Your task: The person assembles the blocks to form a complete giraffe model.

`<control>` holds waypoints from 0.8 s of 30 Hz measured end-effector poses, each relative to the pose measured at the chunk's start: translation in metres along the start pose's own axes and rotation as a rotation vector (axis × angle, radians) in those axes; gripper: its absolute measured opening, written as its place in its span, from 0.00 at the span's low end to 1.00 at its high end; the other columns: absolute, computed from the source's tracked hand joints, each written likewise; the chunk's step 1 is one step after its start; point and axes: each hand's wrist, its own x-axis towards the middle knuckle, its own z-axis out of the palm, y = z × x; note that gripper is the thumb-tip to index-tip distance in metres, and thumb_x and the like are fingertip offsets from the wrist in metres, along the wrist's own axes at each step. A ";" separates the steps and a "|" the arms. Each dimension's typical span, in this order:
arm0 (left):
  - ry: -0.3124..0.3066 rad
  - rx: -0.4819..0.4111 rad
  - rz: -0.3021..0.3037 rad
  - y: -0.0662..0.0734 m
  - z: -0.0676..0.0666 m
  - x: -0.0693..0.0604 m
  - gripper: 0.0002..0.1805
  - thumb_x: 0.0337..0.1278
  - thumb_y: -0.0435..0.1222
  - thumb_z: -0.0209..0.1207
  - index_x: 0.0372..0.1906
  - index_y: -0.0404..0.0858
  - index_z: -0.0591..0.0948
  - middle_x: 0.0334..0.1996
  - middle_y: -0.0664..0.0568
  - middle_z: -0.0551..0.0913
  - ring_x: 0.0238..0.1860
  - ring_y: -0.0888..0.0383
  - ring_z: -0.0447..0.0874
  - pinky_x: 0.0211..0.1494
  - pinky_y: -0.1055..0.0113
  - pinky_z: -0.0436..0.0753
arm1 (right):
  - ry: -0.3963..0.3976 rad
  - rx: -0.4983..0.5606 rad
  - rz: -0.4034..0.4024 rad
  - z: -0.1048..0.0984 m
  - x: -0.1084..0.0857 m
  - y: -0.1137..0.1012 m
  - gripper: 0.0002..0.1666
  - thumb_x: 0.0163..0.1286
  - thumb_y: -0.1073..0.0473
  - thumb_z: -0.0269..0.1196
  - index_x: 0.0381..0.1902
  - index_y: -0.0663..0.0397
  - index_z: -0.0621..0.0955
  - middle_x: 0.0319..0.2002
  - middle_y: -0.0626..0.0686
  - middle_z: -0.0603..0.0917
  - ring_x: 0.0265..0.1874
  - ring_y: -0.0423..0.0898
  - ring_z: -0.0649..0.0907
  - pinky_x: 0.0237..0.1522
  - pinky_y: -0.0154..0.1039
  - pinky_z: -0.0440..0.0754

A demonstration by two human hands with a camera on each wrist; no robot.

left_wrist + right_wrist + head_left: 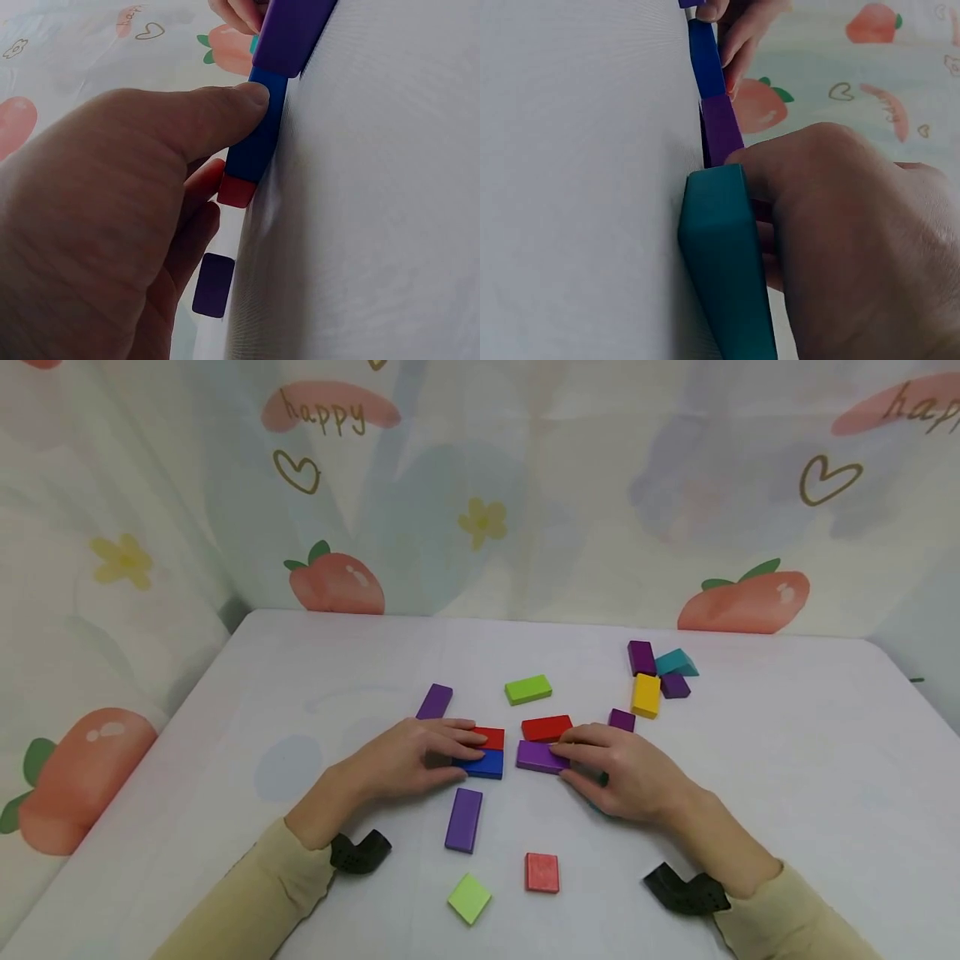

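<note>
My left hand (412,756) pinches two blocks lying side by side, a blue block (483,766) and a red block (492,738). In the left wrist view its thumb presses the blue block's near side, with fingers behind the red one. Across a small gap, my right hand (630,772) pinches the right end of a purple block (536,757). Another red block (546,727) lies along that block's far side, by the right fingertips. A teal block (727,247) stands beside the right thumb in the right wrist view; the hand mostly hides it in the head view.
Nearer me lie a purple block (463,820), a light green square block (469,899) and a red square block (542,872). Farther off are a purple block (435,702) and a green block (528,689). Several blocks, including a yellow one (646,696), cluster at the back right.
</note>
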 end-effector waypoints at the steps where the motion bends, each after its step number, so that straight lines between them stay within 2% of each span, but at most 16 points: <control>1: 0.000 -0.002 0.002 0.000 0.000 0.000 0.23 0.65 0.39 0.67 0.64 0.45 0.82 0.66 0.59 0.77 0.72 0.58 0.66 0.68 0.54 0.72 | -0.002 0.012 0.017 0.000 0.000 -0.001 0.24 0.54 0.61 0.77 0.50 0.57 0.88 0.45 0.52 0.86 0.44 0.47 0.85 0.43 0.44 0.87; 9: 0.000 -0.003 0.000 0.001 0.002 0.000 0.22 0.65 0.39 0.67 0.64 0.45 0.82 0.66 0.59 0.77 0.72 0.59 0.65 0.69 0.54 0.72 | 0.021 0.163 0.138 0.001 -0.002 -0.004 0.22 0.56 0.68 0.75 0.50 0.57 0.87 0.46 0.49 0.86 0.46 0.47 0.85 0.45 0.42 0.87; 24: 0.003 -0.004 -0.008 -0.001 -0.001 0.000 0.22 0.65 0.40 0.67 0.63 0.46 0.83 0.66 0.60 0.77 0.72 0.60 0.65 0.70 0.56 0.71 | -0.064 0.237 0.191 0.000 0.006 -0.015 0.19 0.58 0.66 0.76 0.48 0.54 0.88 0.47 0.46 0.86 0.47 0.44 0.85 0.48 0.42 0.86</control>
